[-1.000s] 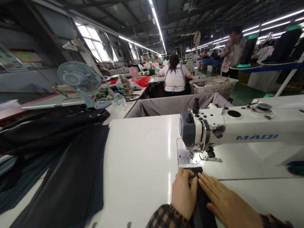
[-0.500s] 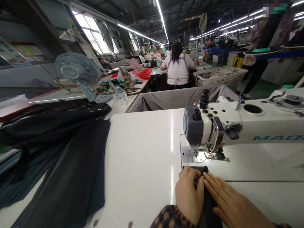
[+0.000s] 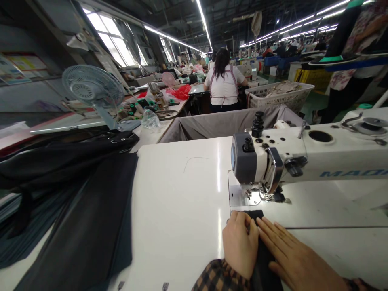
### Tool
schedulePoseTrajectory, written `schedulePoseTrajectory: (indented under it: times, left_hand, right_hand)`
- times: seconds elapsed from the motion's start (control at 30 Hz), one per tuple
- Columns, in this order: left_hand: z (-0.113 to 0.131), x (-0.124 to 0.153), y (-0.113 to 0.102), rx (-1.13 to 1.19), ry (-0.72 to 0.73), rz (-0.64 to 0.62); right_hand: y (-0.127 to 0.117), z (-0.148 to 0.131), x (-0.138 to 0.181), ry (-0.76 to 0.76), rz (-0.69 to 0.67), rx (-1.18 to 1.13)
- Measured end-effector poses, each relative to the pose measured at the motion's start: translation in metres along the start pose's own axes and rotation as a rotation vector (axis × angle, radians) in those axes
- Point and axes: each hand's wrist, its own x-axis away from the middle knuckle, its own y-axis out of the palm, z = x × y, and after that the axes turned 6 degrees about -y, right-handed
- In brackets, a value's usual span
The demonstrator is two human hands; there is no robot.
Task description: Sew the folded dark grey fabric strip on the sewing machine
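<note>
A folded black fabric strip [image 3: 264, 268] lies on the white machine table, just in front of the sewing machine's needle plate [image 3: 239, 197]. My left hand [image 3: 241, 244] is closed, thumb and fingers pinching the strip near its far end. Beside it, my right hand [image 3: 292, 252] lies flat with fingers stretched out, pressing along the strip's right edge. The white sewing machine [image 3: 303, 157] stands just beyond both hands. Fabric and presser foot are apart. Part of the strip is hidden under my hands.
Large black fabric pieces [image 3: 87, 210] are piled at the left. Behind them stands a fan [image 3: 91, 87]. A grey cloth-lined bin [image 3: 209, 124] sits beyond the table. Farther back are a seated person [image 3: 224, 83], a white basket [image 3: 277, 97] and a person standing at the right.
The view has shifted slightly. My hands keep nearly the same hold and place on the strip. The standing person at the right has changed position.
</note>
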Motion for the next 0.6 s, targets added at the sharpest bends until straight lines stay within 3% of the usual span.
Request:
schedulePoseTrajectory:
  times: [0.2, 0.43, 0.6]
  left_hand:
    - [-0.004, -0.001, -0.004, 0.084, 0.032, -0.033]
    - [-0.004, -0.019, -0.015, 0.039, 0.096, -0.166]
    - [0.005, -0.017, -0.018, 0.019, 0.063, -0.161]
  right_hand:
    - [0.0, -0.003, 0.0, 0.04, -0.033, -0.026]
    - [0.011, 0.0, 0.002, 0.035, 0.042, -0.054]
    - [0.016, 0.008, -0.004, -0.025, 0.11, 0.056]
